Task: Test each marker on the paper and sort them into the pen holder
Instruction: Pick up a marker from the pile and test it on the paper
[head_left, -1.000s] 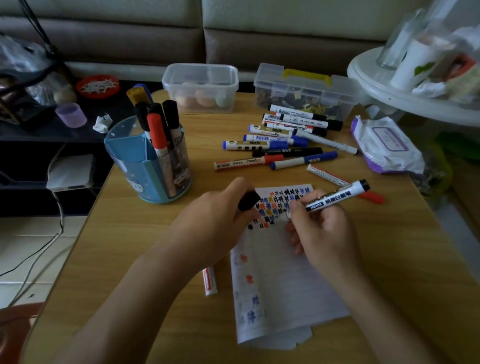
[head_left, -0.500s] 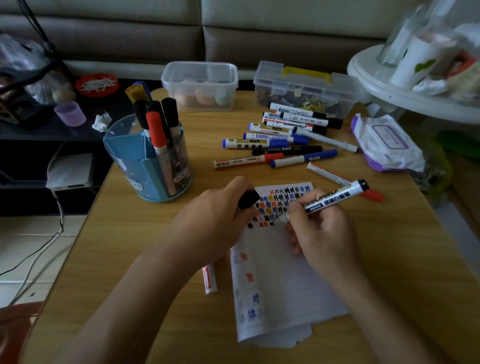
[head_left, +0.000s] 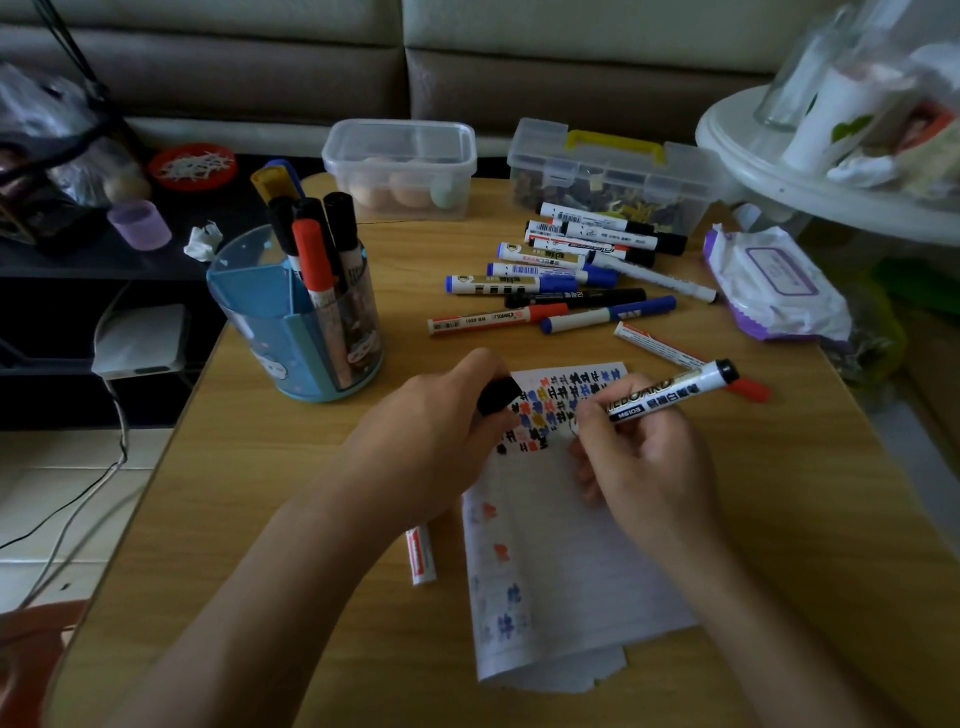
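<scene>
on the white lined paper sheet (head_left: 561, 561), the right hand (head_left: 649, 467) grips a white whiteboard marker (head_left: 670, 392), tip down; beside it the left hand (head_left: 436, 431) clasps its black cap (head_left: 497, 396).

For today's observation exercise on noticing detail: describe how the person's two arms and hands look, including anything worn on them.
Both forearms are bare as far as the picture shows, with no sleeves in view. The left hand and right hand wear no gloves, and no rings, watch or bracelets can be seen. The light is dim, so finer detail cannot be told.

Marker tip (head_left: 575, 425) behind fingers (head_left: 597, 415)
</scene>
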